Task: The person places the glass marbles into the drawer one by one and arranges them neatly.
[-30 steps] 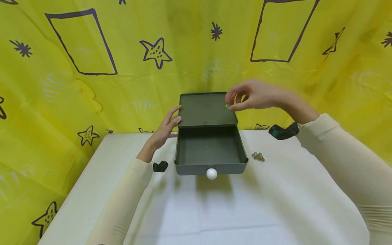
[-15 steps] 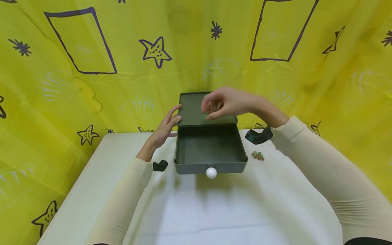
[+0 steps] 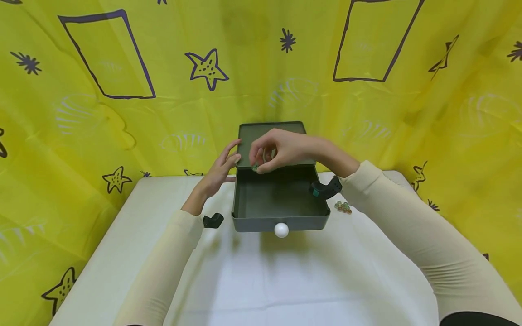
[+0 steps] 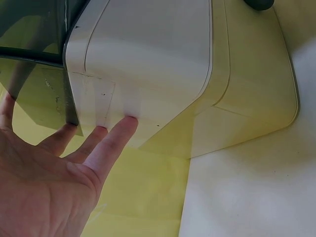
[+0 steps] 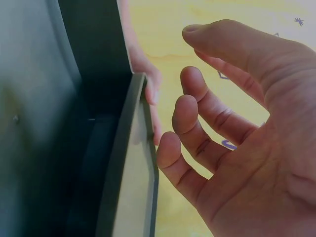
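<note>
A small dark grey-green box (image 3: 272, 131) has its drawer (image 3: 281, 223) pulled out toward me, with a white round knob (image 3: 281, 230) on the front. My right hand (image 3: 287, 147) pinches a green glass marble (image 3: 254, 167) between thumb and fingertips, above the back left of the drawer. In the right wrist view the thumb and fingers of that hand (image 5: 256, 98) are curved beside the box, and the marble is hidden. My left hand (image 3: 216, 179) steadies the box's left side; its straight fingertips touch the side wall (image 4: 148, 54) in the left wrist view.
Several green and amber marbles (image 3: 343, 207) lie in a cluster on the white tabletop (image 3: 302, 280), right of the drawer. A yellow patterned curtain (image 3: 253, 68) hangs directly behind the box. Dark wrist devices (image 3: 326, 188) sit on both wrists.
My right hand has moved left and down with the green marble, from over the box's top right to over the drawer's back left. The left hand has stayed in place.
</note>
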`<state>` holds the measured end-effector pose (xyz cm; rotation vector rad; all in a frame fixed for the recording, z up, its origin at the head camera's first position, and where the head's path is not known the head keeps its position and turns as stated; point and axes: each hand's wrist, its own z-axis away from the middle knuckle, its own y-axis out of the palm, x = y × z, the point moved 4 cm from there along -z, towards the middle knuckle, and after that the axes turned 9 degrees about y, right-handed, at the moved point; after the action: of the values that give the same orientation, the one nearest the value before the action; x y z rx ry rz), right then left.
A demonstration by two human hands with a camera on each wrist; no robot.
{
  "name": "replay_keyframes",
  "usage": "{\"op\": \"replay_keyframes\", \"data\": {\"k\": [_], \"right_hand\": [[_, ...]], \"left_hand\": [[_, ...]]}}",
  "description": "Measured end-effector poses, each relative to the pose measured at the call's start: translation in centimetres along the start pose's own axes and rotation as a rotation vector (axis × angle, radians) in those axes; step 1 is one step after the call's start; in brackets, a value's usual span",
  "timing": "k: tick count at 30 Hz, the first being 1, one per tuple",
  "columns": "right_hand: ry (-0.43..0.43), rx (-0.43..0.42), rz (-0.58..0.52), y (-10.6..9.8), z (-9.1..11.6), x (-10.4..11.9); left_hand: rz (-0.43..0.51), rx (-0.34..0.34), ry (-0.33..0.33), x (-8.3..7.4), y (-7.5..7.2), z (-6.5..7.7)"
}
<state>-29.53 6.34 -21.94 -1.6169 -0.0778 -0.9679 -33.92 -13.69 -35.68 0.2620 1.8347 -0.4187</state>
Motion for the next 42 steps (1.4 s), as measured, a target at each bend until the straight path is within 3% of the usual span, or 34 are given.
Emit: {"op": "replay_keyframes", "data": {"k": [9, 42], "right_hand": [[0.005, 0.028, -0.011, 1.0, -0.4, 0.1], [0.044, 0.030, 0.004, 1.2, -0.3, -0.6]], "left_hand": [[0.007, 0.003, 0.006, 0.0, 0.0, 0.0], [-0.001, 0.009, 0.006, -0.1, 0.0, 0.1]]}}
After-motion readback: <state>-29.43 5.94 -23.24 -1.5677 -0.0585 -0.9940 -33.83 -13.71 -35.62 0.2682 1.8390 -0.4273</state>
